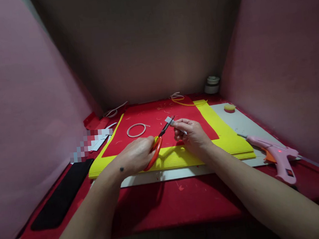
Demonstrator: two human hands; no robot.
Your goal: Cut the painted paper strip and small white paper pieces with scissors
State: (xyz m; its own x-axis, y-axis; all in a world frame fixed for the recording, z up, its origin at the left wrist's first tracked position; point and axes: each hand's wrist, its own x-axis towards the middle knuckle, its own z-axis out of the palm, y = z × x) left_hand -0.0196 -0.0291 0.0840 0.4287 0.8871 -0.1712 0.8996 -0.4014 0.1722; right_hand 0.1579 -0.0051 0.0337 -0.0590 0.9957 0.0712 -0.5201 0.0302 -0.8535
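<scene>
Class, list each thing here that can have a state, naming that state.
Orange-handled metal scissors, in left hand, blades' opening unclear
Small white strip, pinched by right hand
Pink plastic glue gun, lying down, red light lit
Thin white band, coiled
Red rectangular sheet, flat
Yellow corrugated sheets, stacked flat

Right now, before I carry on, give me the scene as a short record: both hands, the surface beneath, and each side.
Left hand: holds orange-handled scissors
Right hand: pinches a small pale piece, by the scissors' blades
Beneath: red sheet on yellow corrugated sheets
On red sheet: pale coil
Right side: pink glue gun, red light showing
Left side: flat black object
</scene>
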